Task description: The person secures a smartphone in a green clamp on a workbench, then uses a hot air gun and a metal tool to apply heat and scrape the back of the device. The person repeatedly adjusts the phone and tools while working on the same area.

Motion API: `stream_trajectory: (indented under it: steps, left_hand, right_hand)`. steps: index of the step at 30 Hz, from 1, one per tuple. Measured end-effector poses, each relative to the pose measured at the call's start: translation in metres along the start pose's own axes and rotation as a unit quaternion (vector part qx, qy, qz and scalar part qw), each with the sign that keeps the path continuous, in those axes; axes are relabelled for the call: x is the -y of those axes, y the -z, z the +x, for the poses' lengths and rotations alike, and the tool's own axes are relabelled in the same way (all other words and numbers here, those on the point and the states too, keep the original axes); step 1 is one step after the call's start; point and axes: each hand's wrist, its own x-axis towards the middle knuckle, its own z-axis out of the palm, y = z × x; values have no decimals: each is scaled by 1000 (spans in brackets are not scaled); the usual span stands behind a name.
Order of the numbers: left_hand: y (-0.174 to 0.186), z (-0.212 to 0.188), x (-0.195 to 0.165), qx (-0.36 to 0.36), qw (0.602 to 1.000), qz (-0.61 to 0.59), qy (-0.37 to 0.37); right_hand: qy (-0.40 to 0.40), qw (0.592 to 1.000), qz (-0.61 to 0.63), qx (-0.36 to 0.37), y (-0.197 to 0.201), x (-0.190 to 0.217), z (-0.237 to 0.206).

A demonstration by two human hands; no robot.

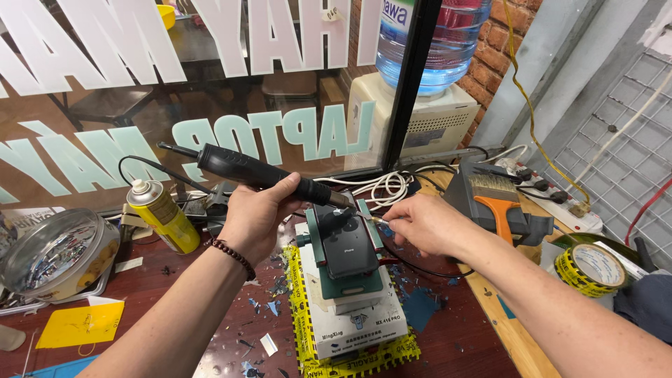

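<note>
The landmark here is the white box-shaped machine [350, 318] in the middle of the dark red table [210, 336]; on its top sits a green clamp fixture [334, 241] that holds a dark phone [348, 253] lying flat with its back side up. Left of the machine, well apart, stand a round clear container [52, 255] and a yellow spray can [159, 215]; to its right are an orange-handled brush [498, 204] and a roll of yellow tape [591, 267]. The left hand [255, 217] is closed around a black hot-air handle [262, 175], with the nozzle just over the upper edge of the phone. The right hand [428, 224] pinches a thin metal tool [380, 220], with the tip at the phone's upper right corner. I judge the step in hand is warming that edge while prying it. The next move seems to need a steady nozzle and only light pressure with the tool tip.
</note>
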Motion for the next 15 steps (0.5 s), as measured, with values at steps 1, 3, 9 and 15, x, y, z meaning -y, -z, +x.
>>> stream_trajectory:
  steps: [1,3,9,15]
  left_hand:
    - [0,1,0,-2,1000,0,-3]
    - [0,3,0,0,1000,-1,-12]
    - [2,4,1,5,1000,13,-19]
    - [1,1,0,-7,1000,20,-12]
  right_hand:
    - [2,1000,-7,3,1,1,1]
    - [-15,999,-38,3,3,4,4]
    - [75,984,-147,-71,-4,8,-5]
    - [73,983,-150,-76,-7,5,-10]
